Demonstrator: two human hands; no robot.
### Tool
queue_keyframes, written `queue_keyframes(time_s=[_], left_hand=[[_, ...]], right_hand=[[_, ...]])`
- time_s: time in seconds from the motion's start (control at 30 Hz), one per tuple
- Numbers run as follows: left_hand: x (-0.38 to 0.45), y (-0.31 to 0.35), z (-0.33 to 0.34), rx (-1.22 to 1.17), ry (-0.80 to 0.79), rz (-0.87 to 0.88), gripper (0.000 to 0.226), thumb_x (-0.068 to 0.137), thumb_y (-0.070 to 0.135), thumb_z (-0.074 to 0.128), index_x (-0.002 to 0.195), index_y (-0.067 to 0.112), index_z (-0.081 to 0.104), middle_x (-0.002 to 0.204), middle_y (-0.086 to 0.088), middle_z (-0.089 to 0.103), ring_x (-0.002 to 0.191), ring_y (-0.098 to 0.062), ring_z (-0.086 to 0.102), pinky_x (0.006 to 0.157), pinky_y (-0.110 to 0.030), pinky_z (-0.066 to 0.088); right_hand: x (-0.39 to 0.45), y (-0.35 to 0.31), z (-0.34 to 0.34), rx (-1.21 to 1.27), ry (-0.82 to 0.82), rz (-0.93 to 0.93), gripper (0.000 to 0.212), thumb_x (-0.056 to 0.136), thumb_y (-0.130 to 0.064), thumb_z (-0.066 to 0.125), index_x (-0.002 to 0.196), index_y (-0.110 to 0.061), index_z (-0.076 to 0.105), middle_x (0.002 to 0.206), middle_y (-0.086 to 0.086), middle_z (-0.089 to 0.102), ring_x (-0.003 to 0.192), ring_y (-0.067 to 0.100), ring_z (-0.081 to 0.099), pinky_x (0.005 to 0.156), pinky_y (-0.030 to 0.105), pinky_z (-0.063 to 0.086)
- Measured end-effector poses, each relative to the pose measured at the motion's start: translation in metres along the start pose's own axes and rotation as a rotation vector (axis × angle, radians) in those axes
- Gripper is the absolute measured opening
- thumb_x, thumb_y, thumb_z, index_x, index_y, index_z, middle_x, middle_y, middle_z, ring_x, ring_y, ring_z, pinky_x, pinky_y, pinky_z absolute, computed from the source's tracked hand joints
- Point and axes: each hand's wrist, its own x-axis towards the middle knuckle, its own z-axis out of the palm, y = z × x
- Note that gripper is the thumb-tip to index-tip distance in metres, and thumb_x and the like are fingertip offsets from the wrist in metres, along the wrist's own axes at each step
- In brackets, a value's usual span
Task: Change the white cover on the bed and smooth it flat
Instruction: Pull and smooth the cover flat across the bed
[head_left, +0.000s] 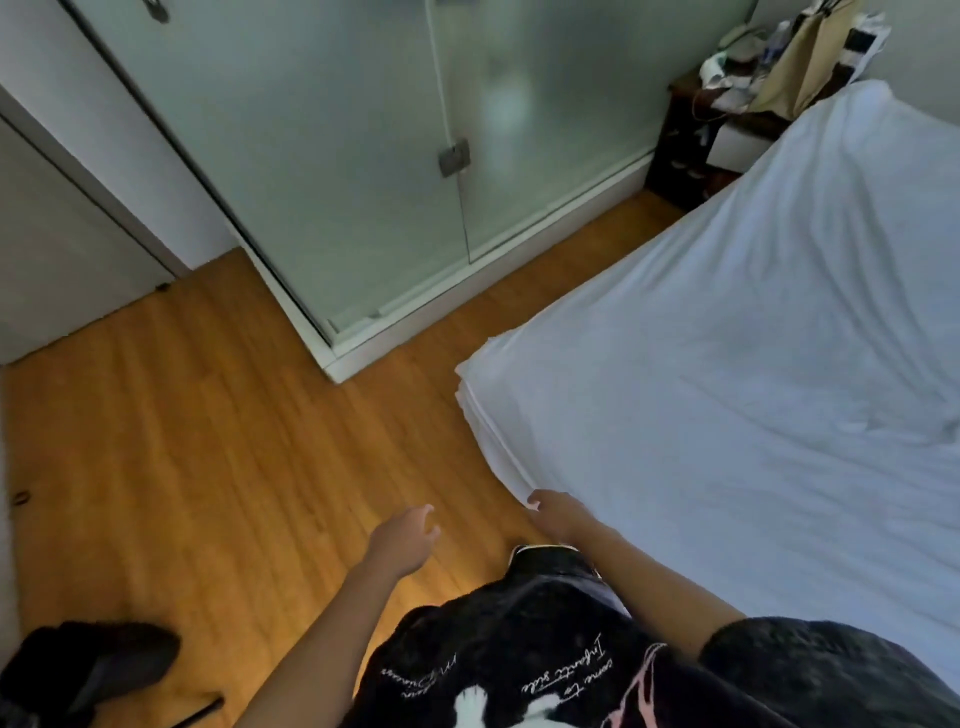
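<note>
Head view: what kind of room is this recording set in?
Most likely a bedroom, perhaps a hotel room. A bed under a white cover fills the right side, a cluttered nightstand stands at its far end, and a frosted glass partition rises from the wood floor.

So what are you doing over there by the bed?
A person is standing at the corner of the bed, putting on its white cover. Their right hand touches the cover's edge near the corner, though whether it pinches the cloth is hard to tell. The left hand hangs open over the wooden floor, holding nothing. The cover is spread out but creases show in it.
</note>
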Motion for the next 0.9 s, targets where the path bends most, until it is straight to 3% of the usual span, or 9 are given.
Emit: queue_keyframes(time_s=[0.17, 0.3, 0.5, 0.6, 0.7, 0.77, 0.9], left_hand=[[0.077, -0.012, -0.076, 0.014, -0.024, 0.033, 0.05, 0.101, 0.04, 0.037, 0.148, 0.02, 0.035, 0.151, -0.003, 0.036, 0.123, -0.023, 0.051, 0.097, -0.035, 0.043], [0.152, -0.035, -0.128, 0.054, -0.099, 0.103, 0.047, 0.1, 0.036, 0.04, 0.144, 0.018, 0.041, 0.147, -0.005, 0.042, 0.127, -0.022, 0.048, 0.1, -0.038, 0.043], [0.285, -0.063, -0.217, 0.342, -0.212, 0.322, 0.039, 0.098, 0.031, 0.042, 0.132, 0.014, 0.049, 0.137, -0.008, 0.047, 0.119, -0.025, 0.05, 0.096, -0.039, 0.045], [0.332, -0.067, -0.261, 0.483, -0.279, 0.473, 0.041, 0.1, 0.027, 0.042, 0.138, 0.014, 0.047, 0.142, -0.007, 0.044, 0.124, -0.023, 0.048, 0.101, -0.036, 0.042], [0.361, -0.068, -0.298, 0.557, -0.297, 0.57, 0.043, 0.1, 0.025, 0.044, 0.141, 0.012, 0.045, 0.143, -0.007, 0.043, 0.121, -0.024, 0.052, 0.097, -0.035, 0.043], [0.376, -0.071, -0.315, 0.599, -0.311, 0.6, 0.042, 0.101, 0.025, 0.044, 0.14, 0.01, 0.045, 0.141, -0.009, 0.045, 0.122, -0.025, 0.051, 0.098, -0.035, 0.042], [0.395, -0.081, -0.323, 0.713, -0.37, 0.672, 0.038, 0.1, 0.023, 0.044, 0.136, 0.009, 0.048, 0.137, -0.01, 0.047, 0.124, -0.026, 0.048, 0.098, -0.033, 0.04]], right_hand=[[0.065, -0.051, -0.051, 0.038, 0.022, 0.022, 0.049, 0.101, -0.041, 0.038, 0.144, -0.017, 0.039, 0.145, 0.008, 0.046, 0.128, 0.025, 0.046, 0.104, 0.03, 0.035], [0.121, -0.085, -0.078, 0.11, 0.054, 0.103, 0.047, 0.101, -0.038, 0.039, 0.144, -0.019, 0.038, 0.145, 0.006, 0.045, 0.127, 0.024, 0.047, 0.102, 0.03, 0.036], [0.214, -0.14, -0.088, 0.356, 0.191, 0.31, 0.044, 0.101, -0.033, 0.04, 0.142, -0.017, 0.042, 0.142, 0.007, 0.049, 0.126, 0.025, 0.049, 0.104, 0.033, 0.038], [0.244, -0.184, -0.08, 0.524, 0.285, 0.439, 0.036, 0.099, -0.025, 0.043, 0.132, -0.013, 0.052, 0.131, 0.009, 0.057, 0.118, 0.028, 0.054, 0.098, 0.037, 0.044], [0.261, -0.231, -0.072, 0.687, 0.386, 0.518, 0.023, 0.095, -0.026, 0.04, 0.104, -0.017, 0.059, 0.102, 0.003, 0.059, 0.1, 0.029, 0.058, 0.083, 0.036, 0.047], [0.267, -0.257, -0.064, 0.765, 0.407, 0.56, 0.023, 0.093, -0.028, 0.04, 0.097, -0.017, 0.06, 0.099, 0.001, 0.059, 0.096, 0.028, 0.059, 0.078, 0.035, 0.045], [0.281, -0.283, -0.039, 0.875, 0.466, 0.646, 0.038, 0.094, -0.03, 0.042, 0.126, -0.016, 0.058, 0.121, 0.006, 0.064, 0.107, 0.026, 0.06, 0.083, 0.032, 0.047]])
